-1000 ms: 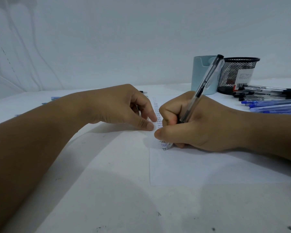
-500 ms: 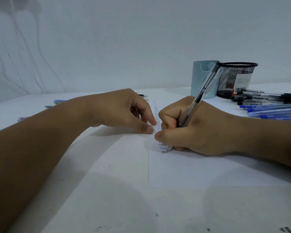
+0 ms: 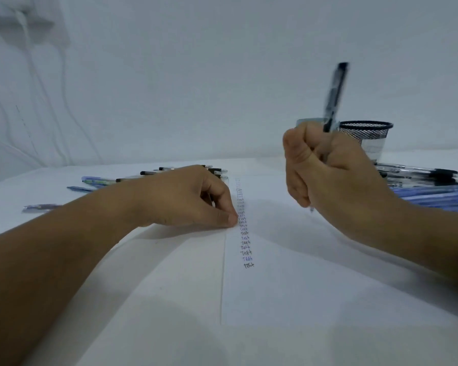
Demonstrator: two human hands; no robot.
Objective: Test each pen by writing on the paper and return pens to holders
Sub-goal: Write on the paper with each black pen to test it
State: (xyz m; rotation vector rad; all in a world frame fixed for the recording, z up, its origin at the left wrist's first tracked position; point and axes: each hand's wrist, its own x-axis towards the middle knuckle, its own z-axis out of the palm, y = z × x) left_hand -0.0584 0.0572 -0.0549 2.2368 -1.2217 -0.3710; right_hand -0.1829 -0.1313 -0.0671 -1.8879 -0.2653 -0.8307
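My right hand (image 3: 331,170) grips a clear black-ink pen (image 3: 335,97), blurred and nearly upright, its tip lifted above the paper. The white paper (image 3: 315,286) carries a column of small "Test" words (image 3: 245,233) in black and blue down its left side. My left hand (image 3: 188,199) rests curled at the sheet's left edge, fingertips pressing on it beside the column. A black mesh holder (image 3: 368,136) stands at the back right; a pale blue holder (image 3: 308,121) beside it is mostly hidden behind my right hand.
Several black and clear pens (image 3: 421,173) and blue pens (image 3: 434,195) lie in a pile at the right by the holders. More pens (image 3: 154,174) lie behind my left hand, and a purple one (image 3: 41,207) at the far left. A white wall rises behind the table.
My right hand has lifted off the paper and moved right and up, swinging the pen nearly upright. The newest black "Test" line now shows. My left hand stays put.
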